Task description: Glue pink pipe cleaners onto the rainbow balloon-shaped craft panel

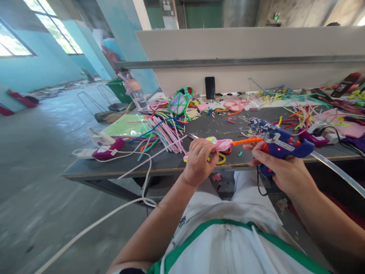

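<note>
My left hand point(200, 159) is closed on a pink fuzzy craft piece point(223, 144) just above the table's front edge. From that piece an orange pipe cleaner point(245, 141) runs right to the fingertips of my right hand point(278, 165). The same right hand is wrapped round a blue glue gun point(288, 146), whose nozzle end is caked with glittery scraps and points left. A clear glue stick point(339, 171) sticks out of its back, and a small red light glows on its side. Beneath the left hand lie scissors with yellow handles point(221, 159), partly hidden.
Bundles of pastel pipe cleaners point(168, 133) lie on the dark table point(85, 169) to the left, beside a purple power strip point(108, 149) with a white cord. A phone point(210, 88) leans against the back board. A clear bottle point(138, 95) stands at the back left.
</note>
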The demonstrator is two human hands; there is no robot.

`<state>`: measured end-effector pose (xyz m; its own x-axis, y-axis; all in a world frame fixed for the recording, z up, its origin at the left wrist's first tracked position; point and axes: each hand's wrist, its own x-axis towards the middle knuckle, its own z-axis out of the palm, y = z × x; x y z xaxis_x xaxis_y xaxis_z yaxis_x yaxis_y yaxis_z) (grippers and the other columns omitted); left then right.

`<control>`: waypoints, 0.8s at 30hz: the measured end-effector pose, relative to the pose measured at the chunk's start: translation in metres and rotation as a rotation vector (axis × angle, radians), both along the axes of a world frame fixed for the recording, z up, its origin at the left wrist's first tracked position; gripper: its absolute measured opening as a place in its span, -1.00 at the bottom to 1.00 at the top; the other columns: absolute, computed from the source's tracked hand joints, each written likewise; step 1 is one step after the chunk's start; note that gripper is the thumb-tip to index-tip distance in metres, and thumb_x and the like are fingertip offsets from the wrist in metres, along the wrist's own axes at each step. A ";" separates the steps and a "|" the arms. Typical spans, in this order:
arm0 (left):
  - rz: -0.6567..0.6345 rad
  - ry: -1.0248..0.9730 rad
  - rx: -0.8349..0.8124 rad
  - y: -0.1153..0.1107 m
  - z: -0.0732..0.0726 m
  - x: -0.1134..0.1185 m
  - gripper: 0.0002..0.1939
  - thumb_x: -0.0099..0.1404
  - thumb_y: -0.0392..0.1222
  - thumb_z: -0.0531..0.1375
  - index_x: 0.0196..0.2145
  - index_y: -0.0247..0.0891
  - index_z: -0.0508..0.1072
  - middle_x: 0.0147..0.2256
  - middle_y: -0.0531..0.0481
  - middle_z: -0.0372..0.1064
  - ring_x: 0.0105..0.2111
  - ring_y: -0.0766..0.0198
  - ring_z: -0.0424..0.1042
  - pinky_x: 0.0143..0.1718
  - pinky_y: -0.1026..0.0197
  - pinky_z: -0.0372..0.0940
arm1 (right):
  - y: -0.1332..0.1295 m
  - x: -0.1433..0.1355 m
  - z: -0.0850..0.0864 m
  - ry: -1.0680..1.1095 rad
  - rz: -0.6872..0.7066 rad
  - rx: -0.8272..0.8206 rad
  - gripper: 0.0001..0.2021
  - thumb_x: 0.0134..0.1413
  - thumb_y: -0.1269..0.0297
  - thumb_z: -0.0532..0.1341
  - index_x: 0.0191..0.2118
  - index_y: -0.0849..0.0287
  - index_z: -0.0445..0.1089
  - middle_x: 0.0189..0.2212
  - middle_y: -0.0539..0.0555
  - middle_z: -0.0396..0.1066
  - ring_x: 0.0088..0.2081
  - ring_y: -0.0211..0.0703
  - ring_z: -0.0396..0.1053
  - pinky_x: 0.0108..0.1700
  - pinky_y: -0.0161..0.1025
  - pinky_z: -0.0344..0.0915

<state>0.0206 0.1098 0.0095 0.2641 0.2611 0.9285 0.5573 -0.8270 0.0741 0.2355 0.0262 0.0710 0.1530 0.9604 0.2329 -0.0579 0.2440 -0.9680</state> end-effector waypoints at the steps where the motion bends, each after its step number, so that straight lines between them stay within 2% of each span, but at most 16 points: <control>1: 0.003 0.001 0.000 0.000 0.000 0.000 -0.77 0.20 -0.39 0.21 -0.18 -0.22 0.36 -0.26 -0.07 0.44 -0.18 0.17 0.43 -0.04 0.02 0.35 | -0.005 0.003 0.000 -0.026 0.006 -0.011 -0.82 -0.09 0.16 0.43 -0.42 0.12 0.48 -0.33 0.05 0.51 -0.05 0.06 0.48 -0.34 -0.27 0.53; 3: 0.020 0.005 0.000 -0.001 0.001 0.001 -0.80 0.20 -0.38 0.21 -0.20 -0.22 0.36 -0.27 -0.07 0.44 -0.20 0.18 0.43 -0.03 0.01 0.34 | -0.016 0.010 -0.002 -0.106 0.003 -0.045 -0.81 -0.07 0.13 0.41 -0.40 0.11 0.49 -0.26 0.08 0.53 -0.09 0.05 0.50 -0.32 -0.23 0.54; 5: 0.036 0.011 0.000 -0.002 0.002 0.002 -0.82 0.20 -0.38 0.20 -0.22 -0.22 0.37 -0.28 -0.06 0.45 -0.21 0.18 0.43 -0.02 0.00 0.33 | -0.029 0.015 -0.006 -0.238 -0.013 -0.079 -0.79 -0.04 0.08 0.39 -0.37 0.10 0.49 -0.19 0.11 0.55 -0.27 -0.04 0.54 -0.32 -0.19 0.53; 7: 0.038 0.017 0.000 -0.003 0.003 0.004 -0.83 0.20 -0.38 0.20 -0.24 -0.22 0.38 -0.29 -0.05 0.46 -0.22 0.18 0.43 -0.02 0.00 0.32 | -0.039 0.015 -0.011 -0.371 -0.023 -0.100 -0.76 -0.01 0.04 0.36 -0.37 0.11 0.48 -0.26 0.12 0.56 -0.46 -0.14 0.50 -0.39 -0.21 0.50; 9: 0.033 0.020 -0.004 -0.005 0.004 0.005 -0.84 0.19 -0.38 0.20 -0.25 -0.22 0.38 -0.29 -0.05 0.46 -0.23 0.18 0.43 -0.02 0.01 0.32 | -0.046 0.012 -0.016 -0.476 -0.013 -0.102 -0.77 0.01 0.05 0.33 -0.35 0.11 0.46 -0.43 0.08 0.54 -0.54 -0.17 0.46 -0.46 -0.25 0.45; 11: 0.028 0.028 -0.012 -0.007 0.003 0.007 -0.84 0.19 -0.37 0.20 -0.26 -0.23 0.38 -0.29 -0.06 0.46 -0.22 0.18 0.42 -0.02 0.01 0.32 | -0.046 0.008 -0.020 -0.585 0.017 -0.036 -0.81 0.03 0.11 0.32 -0.33 0.10 0.44 -0.50 0.04 0.50 -0.52 -0.16 0.46 -0.46 -0.26 0.44; 13: 0.019 0.033 -0.014 -0.007 0.002 0.008 -0.83 0.17 -0.38 0.21 -0.26 -0.23 0.38 -0.28 -0.06 0.46 -0.21 0.17 0.42 -0.01 0.00 0.32 | -0.044 0.006 -0.023 -0.704 0.022 0.100 -0.85 0.04 0.17 0.31 -0.31 0.10 0.43 -0.43 0.05 0.52 -0.43 -0.14 0.50 -0.36 -0.24 0.46; 16: 0.002 0.032 -0.001 -0.007 -0.001 0.010 -0.81 0.16 -0.40 0.20 -0.25 -0.23 0.38 -0.27 -0.06 0.46 -0.19 0.16 0.42 0.02 0.00 0.31 | -0.039 0.007 -0.026 -0.844 -0.073 0.292 -0.87 0.05 0.24 0.31 -0.26 0.09 0.43 -0.28 0.08 0.52 -0.28 -0.11 0.52 -0.19 -0.23 0.46; 19: -0.011 0.042 0.007 -0.007 -0.003 0.012 -0.80 0.16 -0.40 0.19 -0.24 -0.22 0.37 -0.27 -0.06 0.46 -0.16 0.15 0.42 0.02 0.00 0.30 | -0.036 0.010 -0.031 -0.932 -0.146 0.372 -0.89 0.06 0.28 0.30 -0.25 0.09 0.43 -0.25 0.08 0.49 -0.26 -0.14 0.51 -0.19 -0.28 0.43; 24: 0.003 0.088 -0.041 -0.010 -0.003 0.014 -0.85 0.20 -0.37 0.17 -0.26 -0.22 0.37 -0.28 -0.06 0.45 -0.20 0.15 0.41 -0.01 0.00 0.30 | -0.032 0.014 -0.041 -1.035 -0.130 0.486 -0.88 0.04 0.33 0.32 -0.28 0.11 0.37 -0.25 0.10 0.45 -0.28 -0.16 0.50 -0.25 -0.32 0.41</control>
<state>0.0350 0.1002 0.0066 0.3437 0.2995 0.8901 0.5655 -0.8227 0.0584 0.2499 -0.0060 0.0304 -0.2359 0.7256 0.6464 0.7629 0.5504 -0.3393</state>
